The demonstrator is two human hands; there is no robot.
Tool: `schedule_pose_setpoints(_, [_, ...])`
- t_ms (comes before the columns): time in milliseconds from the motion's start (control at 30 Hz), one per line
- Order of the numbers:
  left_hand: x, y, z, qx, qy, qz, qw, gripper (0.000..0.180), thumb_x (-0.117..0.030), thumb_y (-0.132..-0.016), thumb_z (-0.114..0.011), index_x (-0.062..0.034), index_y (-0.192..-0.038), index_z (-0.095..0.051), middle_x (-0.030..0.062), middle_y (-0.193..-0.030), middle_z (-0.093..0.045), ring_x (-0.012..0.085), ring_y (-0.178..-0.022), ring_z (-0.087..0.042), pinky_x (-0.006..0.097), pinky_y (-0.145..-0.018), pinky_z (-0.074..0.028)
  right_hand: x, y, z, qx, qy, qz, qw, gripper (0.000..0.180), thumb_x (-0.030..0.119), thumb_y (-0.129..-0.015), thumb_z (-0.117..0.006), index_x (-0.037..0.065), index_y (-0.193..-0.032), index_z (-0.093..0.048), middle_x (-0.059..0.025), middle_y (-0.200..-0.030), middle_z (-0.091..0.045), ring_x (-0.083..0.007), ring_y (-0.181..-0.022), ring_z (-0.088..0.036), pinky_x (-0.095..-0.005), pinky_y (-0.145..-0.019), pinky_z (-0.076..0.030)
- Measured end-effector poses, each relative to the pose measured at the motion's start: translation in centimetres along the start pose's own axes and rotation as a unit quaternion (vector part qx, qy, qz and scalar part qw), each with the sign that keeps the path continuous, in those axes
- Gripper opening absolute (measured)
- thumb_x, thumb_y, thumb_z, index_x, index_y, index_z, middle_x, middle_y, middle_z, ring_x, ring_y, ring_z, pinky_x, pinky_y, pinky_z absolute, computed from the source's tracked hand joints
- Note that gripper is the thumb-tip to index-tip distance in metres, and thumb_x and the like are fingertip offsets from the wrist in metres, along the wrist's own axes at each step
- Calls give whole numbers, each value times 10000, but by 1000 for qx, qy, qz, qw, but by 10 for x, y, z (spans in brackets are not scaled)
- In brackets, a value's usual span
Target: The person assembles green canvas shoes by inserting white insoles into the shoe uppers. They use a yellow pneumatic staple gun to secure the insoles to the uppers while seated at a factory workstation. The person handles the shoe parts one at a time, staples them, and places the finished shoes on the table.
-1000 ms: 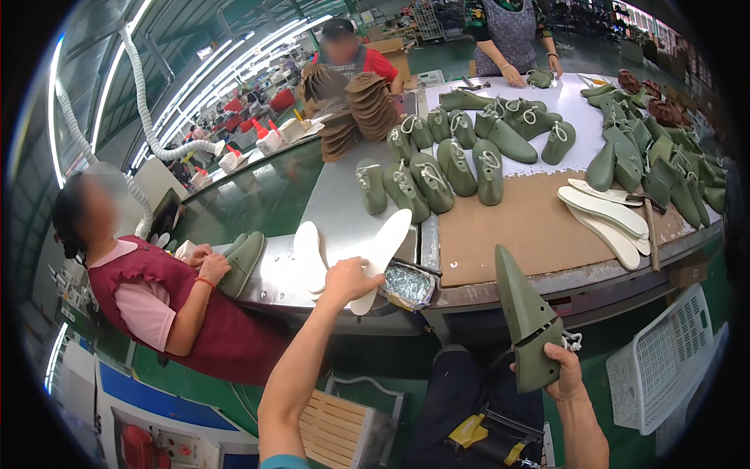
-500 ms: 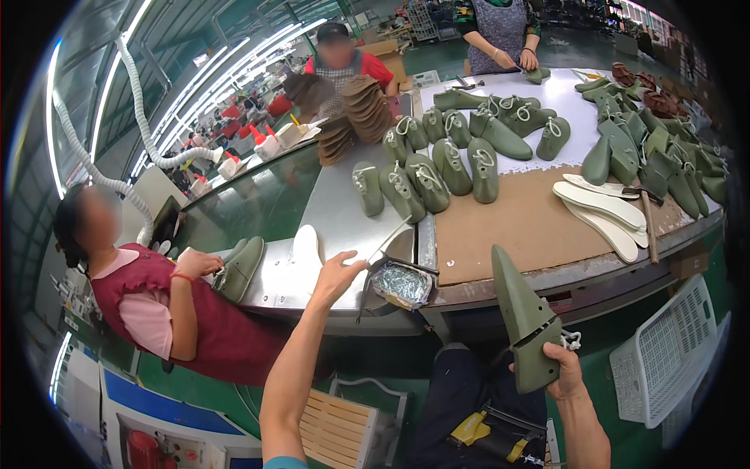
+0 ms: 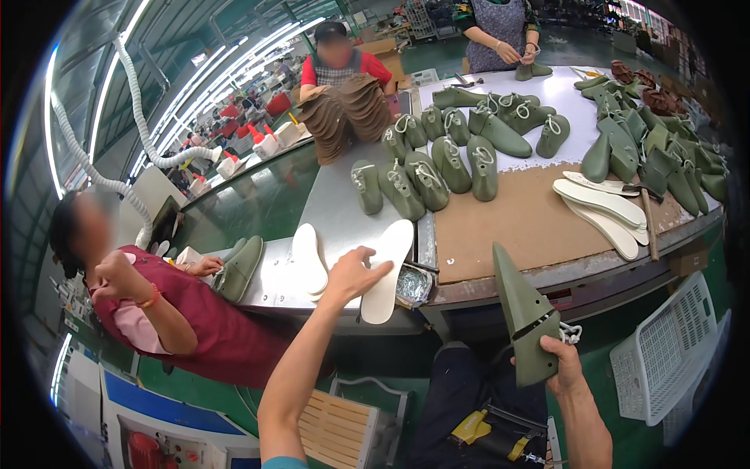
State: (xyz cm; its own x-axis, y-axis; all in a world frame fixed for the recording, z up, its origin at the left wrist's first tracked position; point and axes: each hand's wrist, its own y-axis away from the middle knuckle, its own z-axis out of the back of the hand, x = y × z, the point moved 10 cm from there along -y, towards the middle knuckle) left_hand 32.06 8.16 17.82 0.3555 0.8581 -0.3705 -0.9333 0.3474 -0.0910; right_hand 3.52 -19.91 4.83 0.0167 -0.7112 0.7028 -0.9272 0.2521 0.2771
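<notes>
In my left hand (image 3: 355, 273) is a flat white insole (image 3: 397, 241), gripped by its edges over the metal end of the table. My right hand (image 3: 566, 366) is closed around the heel end of a green shoe last (image 3: 517, 301), its toe pointing up and away. A white cord (image 3: 571, 334) is tied through this last, and a dark gap crosses its body. Partly behind the insole sits a small tray of shiny bits (image 3: 414, 286). Another white insole (image 3: 309, 258) lies on the metal surface to the left of my left hand.
Rows of green lasts (image 3: 449, 166) stand on the table; more are heaped at right. A hammer (image 3: 650, 223) lies by loose insoles (image 3: 603, 205). A black-and-yellow tool (image 3: 488, 431) rests on my lap. A white basket (image 3: 664, 356) stands right. Co-workers are left and across.
The insole in my left hand has turned from edge-on to broad side showing. My right hand and its last have barely moved. The left co-worker has raised a hand.
</notes>
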Motion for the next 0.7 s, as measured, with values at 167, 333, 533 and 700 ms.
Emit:
schedule_pose_setpoints(167, [-9, -12, -29, 78, -147, 19, 986, 670, -533, -670, -710, 13, -1056, -675, 205, -1007, -683, 328, -965, -654, 396, -879, -504, 59, -21, -54, 49, 172, 70, 981, 481, 110, -777, -696, -17, -1218, -552, -102, -1019, -664, -170, -901, -655, -316, -774, -547])
schedule_pose_setpoints(333, [7, -10, -30, 90, -77, 64, 991, 600, -479, -688, -725, -15, -1061, -647, 196, -1071, -628, 311, -1060, -603, 401, -917, -485, 123, -64, -99, 12, 539, 268, 799, 516, 126, -801, -668, -8, -1275, -517, -162, -1085, -638, -274, -1035, -611, -365, -906, -474])
schedule_pose_setpoints(533, [21, -4, -15, 33, 153, 113, 981, 759, -323, -697, -798, 36, -1305, -519, 277, -1224, -587, 322, -1116, -603, 377, -961, -466, 120, -106, -94, 23, 640, 237, 731, 496, 153, -793, -677, 74, -1267, -556, -195, -1132, -644, -382, -1056, -603, -422, -916, -474])
schedule_pose_setpoints(700, [34, -6, -19, 46, 292, 117, 948, 859, -302, -726, -792, 46, -1404, -397, 334, -1262, -541, 357, -1180, -563, 403, -996, -441, 119, -125, -66, -36, 641, 165, 749, 533, 234, -790, -714, 27, -1253, -550, -192, -1093, -654, -352, -1040, -619, -405, -904, -476])
